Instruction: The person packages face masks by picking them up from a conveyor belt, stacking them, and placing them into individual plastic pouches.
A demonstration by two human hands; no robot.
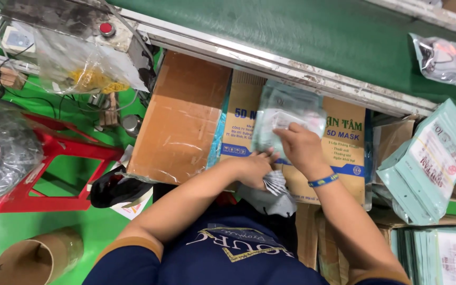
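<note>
The right hand (299,145) grips a pale teal pouch (286,119), fingers closed over its near edge, and holds it just above the printed carton (344,158) lying flat under both arms. The left hand (257,169) is curled shut on a small bundle of grey masks (278,190), pressed close beneath the pouch's lower edge, the two hands almost touching. Whether any mask is already inside the pouch cannot be told from here; its mouth is hidden behind the fingers. By the look of it, this pouch is mid-fill: masks in one hand, bag in the other, nothing sealed yet. To the person's right, a fanned stack of empty pouches (431,163) leans beside the carton, and a second flat stack (439,253) sits near the bottom corner, so plenty appears left to pack. Up on the green conveyor belt (302,31), one filled pouch (444,60) lies near the far right, a sign that some are done. A plain brown box (180,119) lies just left of the printed carton. Off to the left, a red stool (54,163) stands on the green floor (6,232), with a cardboard tube (38,256) near the bottom edge.
</note>
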